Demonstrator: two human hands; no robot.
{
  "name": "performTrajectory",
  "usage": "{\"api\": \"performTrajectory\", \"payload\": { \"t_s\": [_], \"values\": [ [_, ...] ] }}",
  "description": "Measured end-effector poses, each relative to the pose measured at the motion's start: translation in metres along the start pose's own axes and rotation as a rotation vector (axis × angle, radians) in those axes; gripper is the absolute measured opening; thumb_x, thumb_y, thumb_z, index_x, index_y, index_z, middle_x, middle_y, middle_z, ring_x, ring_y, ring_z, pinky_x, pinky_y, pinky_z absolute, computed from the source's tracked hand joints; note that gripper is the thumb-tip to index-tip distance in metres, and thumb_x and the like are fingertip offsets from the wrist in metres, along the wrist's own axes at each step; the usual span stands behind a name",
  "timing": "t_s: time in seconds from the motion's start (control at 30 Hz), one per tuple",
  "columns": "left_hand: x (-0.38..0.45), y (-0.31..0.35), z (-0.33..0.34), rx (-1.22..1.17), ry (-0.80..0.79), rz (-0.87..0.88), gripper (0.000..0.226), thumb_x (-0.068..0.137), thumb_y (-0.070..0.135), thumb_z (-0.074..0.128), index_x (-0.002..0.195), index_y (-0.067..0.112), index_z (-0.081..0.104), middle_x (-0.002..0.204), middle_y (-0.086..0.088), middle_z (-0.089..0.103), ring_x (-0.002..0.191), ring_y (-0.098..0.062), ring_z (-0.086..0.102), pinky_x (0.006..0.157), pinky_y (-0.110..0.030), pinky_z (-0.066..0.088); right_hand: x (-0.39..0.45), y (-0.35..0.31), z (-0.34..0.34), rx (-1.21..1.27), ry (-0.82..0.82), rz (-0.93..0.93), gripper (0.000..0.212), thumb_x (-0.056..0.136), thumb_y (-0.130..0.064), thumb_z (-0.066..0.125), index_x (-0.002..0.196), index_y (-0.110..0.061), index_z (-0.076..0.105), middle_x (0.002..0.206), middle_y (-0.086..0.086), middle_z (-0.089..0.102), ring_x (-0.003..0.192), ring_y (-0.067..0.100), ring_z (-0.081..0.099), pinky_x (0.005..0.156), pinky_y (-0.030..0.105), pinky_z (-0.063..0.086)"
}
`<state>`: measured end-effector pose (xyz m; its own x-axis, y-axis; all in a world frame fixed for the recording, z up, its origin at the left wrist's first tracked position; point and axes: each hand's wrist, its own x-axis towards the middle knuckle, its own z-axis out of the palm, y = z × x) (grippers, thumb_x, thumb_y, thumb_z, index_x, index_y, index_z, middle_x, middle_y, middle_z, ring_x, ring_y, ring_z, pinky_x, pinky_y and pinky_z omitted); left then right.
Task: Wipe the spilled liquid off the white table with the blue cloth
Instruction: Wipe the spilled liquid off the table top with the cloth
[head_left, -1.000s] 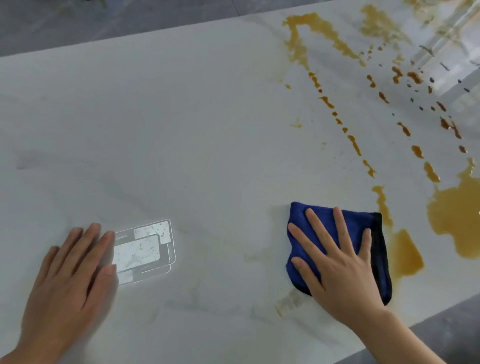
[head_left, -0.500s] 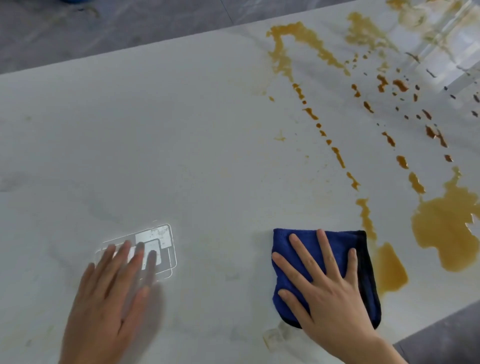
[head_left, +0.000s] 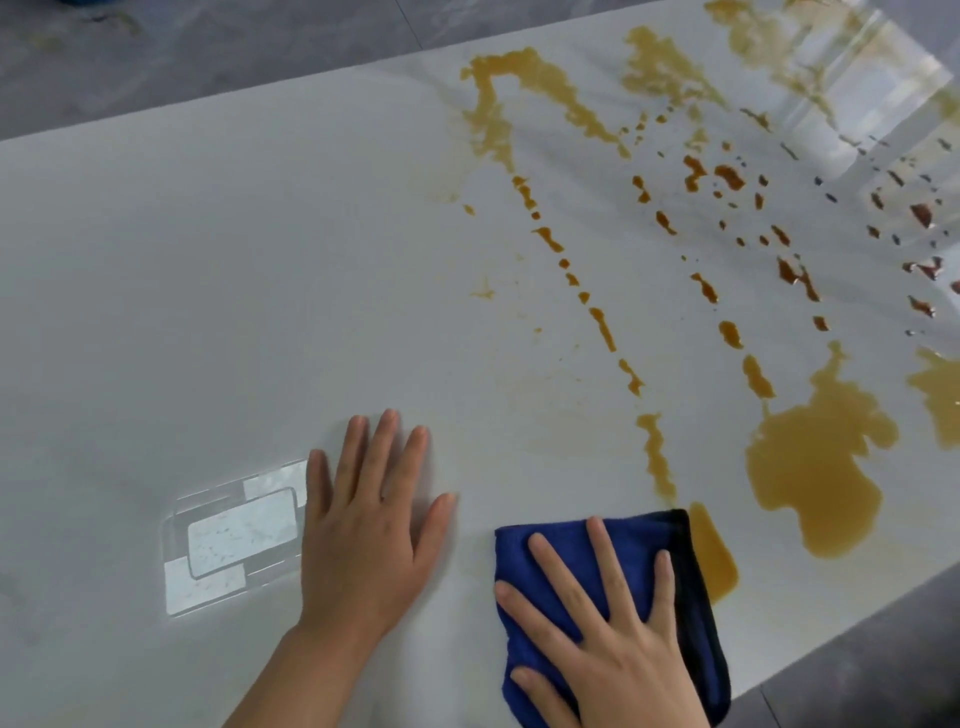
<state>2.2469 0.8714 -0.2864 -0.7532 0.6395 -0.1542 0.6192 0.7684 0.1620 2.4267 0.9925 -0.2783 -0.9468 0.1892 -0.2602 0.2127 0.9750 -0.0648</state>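
Your right hand (head_left: 613, 629) lies flat, fingers spread, on the folded blue cloth (head_left: 571, 545), which looks soft, light and likely to bunch, so press through its middle while your left hand (head_left: 366, 525) rests open on the white table (head_left: 208, 260) beside it.

Soft, even daylight falls across the white worktop (head_left: 260, 260); window glare (head_left: 883, 104) washes its far right corner, a bright reflected patch (head_left: 236, 540) gleams near left, shadows faint, edges bowed by wide-angle lens.
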Motion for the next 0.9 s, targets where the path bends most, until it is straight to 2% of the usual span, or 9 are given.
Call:
{"api": "performTrajectory", "payload": {
  "t_s": [0.1,0.23,0.37,0.47,0.5,0.6,0.73,0.83,0.9],
  "values": [
    [0.000,0.001,0.003,0.016,-0.004,-0.013,0.066,0.091,0.056,0.015,0.138,0.019,0.041,0.147,-0.007,0.037,0.139,-0.028,0.026,0.110,-0.051,0.020,0.006,0.004,0.000,0.023,0.032,-0.037,0.056,0.083,-0.067,0.033,0.135,-0.046,0.036,0.148,-0.006,0.031,0.138,0.038,0.015,0.096,0.070,0.014],
    [0.000,0.001,0.003,0.017,0.001,-0.019,0.068,0.090,0.058,0.013,0.138,0.019,0.042,0.147,-0.006,0.037,0.139,-0.026,0.025,0.111,-0.050,0.019,0.035,0.019,-0.010,0.052,0.062,-0.036,0.051,0.090,-0.061,0.022,0.137,-0.045,0.033,0.151,-0.008,0.030,0.139,0.037,0.021,0.097,0.074,0.018],
    [-0.001,0.001,0.002,0.005,0.009,-0.026,0.069,0.090,0.060,0.013,0.136,0.020,0.044,0.146,-0.005,0.039,0.139,-0.025,0.028,0.112,-0.047,0.017,0.059,0.068,-0.021,0.006,0.043,0.148,0.053,0.092,-0.057,0.014,0.140,-0.042,0.031,0.152,-0.007,0.028,0.140,0.036,0.019,0.097,0.074,0.020],
    [0.000,0.002,0.001,-0.010,0.013,-0.019,0.069,0.090,0.060,0.014,0.135,0.020,0.047,0.145,-0.006,0.041,0.137,-0.026,0.032,0.111,-0.044,0.014,0.034,0.099,-0.017,0.041,0.004,0.336,0.055,0.091,-0.059,0.004,0.143,-0.043,0.016,0.154,-0.006,0.019,0.143,0.033,0.007,0.099,0.075,0.017],
    [0.000,0.002,0.001,-0.014,0.014,-0.019,0.068,0.090,0.060,0.014,0.134,0.019,0.047,0.145,-0.006,0.041,0.137,-0.026,0.032,0.111,-0.044,0.013,0.020,0.099,-0.014,0.055,0.011,0.363,0.056,0.092,-0.059,0.004,0.143,-0.042,0.019,0.153,-0.004,0.021,0.142,0.034,0.008,0.098,0.076,0.019],
    [0.000,0.002,0.001,-0.030,0.013,-0.023,0.068,0.090,0.059,0.014,0.134,0.019,0.047,0.145,-0.007,0.041,0.137,-0.026,0.031,0.110,-0.045,0.014,-0.018,0.069,-0.003,0.103,-0.006,0.282,0.055,0.091,-0.060,0.012,0.135,-0.039,0.037,0.152,0.000,0.028,0.139,0.039,0.017,0.094,0.075,0.022],
    [-0.001,0.002,0.001,-0.022,0.003,-0.030,0.069,0.090,0.058,0.014,0.134,0.017,0.047,0.144,-0.009,0.042,0.136,-0.027,0.032,0.109,-0.051,0.021,-0.012,0.028,0.001,0.050,-0.043,0.052,0.056,0.080,-0.065,0.037,0.133,-0.045,0.040,0.147,-0.003,0.037,0.136,0.041,0.022,0.095,0.070,0.018],
    [0.002,0.002,0.000,-0.006,-0.004,-0.018,0.068,0.091,0.057,0.014,0.134,0.016,0.047,0.144,-0.009,0.042,0.136,-0.028,0.032,0.108,-0.054,0.025,0.024,0.036,-0.008,0.064,0.016,0.055,0.051,0.089,-0.062,0.027,0.137,-0.047,0.033,0.150,-0.008,0.030,0.138,0.036,0.021,0.098,0.073,0.019],
    [0.002,0.002,0.001,-0.002,-0.002,-0.016,0.068,0.091,0.057,0.014,0.134,0.017,0.047,0.144,-0.008,0.042,0.136,-0.027,0.032,0.108,-0.053,0.025,0.044,0.060,-0.013,0.030,0.023,0.144,0.051,0.091,-0.060,0.015,0.140,-0.047,0.025,0.153,-0.011,0.021,0.141,0.033,0.016,0.100,0.072,0.017]
  ]
}}
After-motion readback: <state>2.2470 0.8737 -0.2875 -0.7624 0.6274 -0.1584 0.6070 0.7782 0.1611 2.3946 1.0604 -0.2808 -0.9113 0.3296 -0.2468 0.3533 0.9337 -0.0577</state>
